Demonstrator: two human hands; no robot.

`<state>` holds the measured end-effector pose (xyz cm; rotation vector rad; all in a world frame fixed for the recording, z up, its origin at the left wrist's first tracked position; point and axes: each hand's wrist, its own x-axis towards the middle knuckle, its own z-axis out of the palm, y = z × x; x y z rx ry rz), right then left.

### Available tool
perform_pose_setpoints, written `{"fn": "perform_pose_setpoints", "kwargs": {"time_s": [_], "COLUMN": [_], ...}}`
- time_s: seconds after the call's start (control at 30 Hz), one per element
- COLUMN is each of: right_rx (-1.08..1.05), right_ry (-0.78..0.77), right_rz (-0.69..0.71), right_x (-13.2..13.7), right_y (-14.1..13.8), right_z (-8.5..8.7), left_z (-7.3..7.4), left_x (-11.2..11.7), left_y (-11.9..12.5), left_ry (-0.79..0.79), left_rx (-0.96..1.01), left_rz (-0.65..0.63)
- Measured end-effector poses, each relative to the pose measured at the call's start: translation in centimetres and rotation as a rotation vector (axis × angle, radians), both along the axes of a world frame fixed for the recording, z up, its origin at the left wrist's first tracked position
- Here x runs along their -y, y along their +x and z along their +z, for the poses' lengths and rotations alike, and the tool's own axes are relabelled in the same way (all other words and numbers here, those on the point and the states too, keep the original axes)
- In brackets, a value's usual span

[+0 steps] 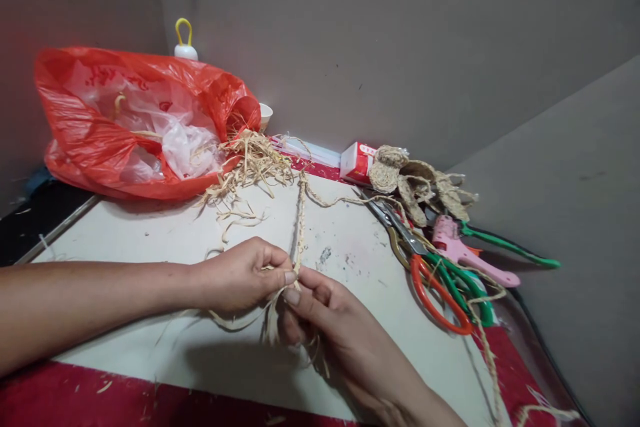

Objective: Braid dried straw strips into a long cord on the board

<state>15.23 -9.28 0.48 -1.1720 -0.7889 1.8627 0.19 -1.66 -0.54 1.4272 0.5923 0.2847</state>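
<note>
A pale straw braid (301, 213) runs from the far side of the white board toward me, down to where both hands meet. My left hand (250, 275) pinches the braid's near end between thumb and fingers. Close against it, my right hand (325, 310) is closed on the straw strands just below, thumb on top. Loose strands (271, 321) hang down from the fingers, and a few trail left across the board. The exact crossing of the strands is partly hidden by the fingertips.
A red plastic bag (135, 183) lies at the back left, a heap of loose straw (253, 157) spilling beside it. On the right are orange-handled scissors (440, 300), a pink glue gun (463, 253), green-handled pliers (510, 247), coiled braids (387, 170) and a red-and-white box (356, 161).
</note>
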Motion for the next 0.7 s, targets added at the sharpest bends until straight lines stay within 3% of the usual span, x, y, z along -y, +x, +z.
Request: {"fn": "perform_pose_setpoints", "kwargs": {"time_s": [0.1,0.27,0.37,0.47,0.6,0.7], "right_rx": [0.02,0.378,0.448,0.346,0.101,0.054], "right_ry": [-0.039,0.204,0.2,0.115,0.07,0.062], "right_rz": [0.088,0.202,0.277,0.33,0.294,0.277], "right_x": [-0.3,-0.6,-0.8,-1.0,-1.0,-0.8], "right_y": [0.4,1.4,1.8,2.3,2.7,2.6], "right_z": [-0.4,0.5,0.5,-0.4,-1.6,-1.8], "left_z": [-0.2,-0.3,0.0,0.2,-0.1,-0.3], "left_x": [0.0,0.0,-0.2,-0.5,-0.8,-0.8], "left_y": [0.0,-0.1,-0.1,-0.2,-0.3,-0.5], "left_ry": [0.065,0.134,0.09,0.047,0.034,0.045], "left_rx": [-0.057,-0.152,-0.153,-0.113,-0.072,-0.048], "left_rz": [0.008,-0.002,-0.054,-0.105,-0.104,-0.113]}}
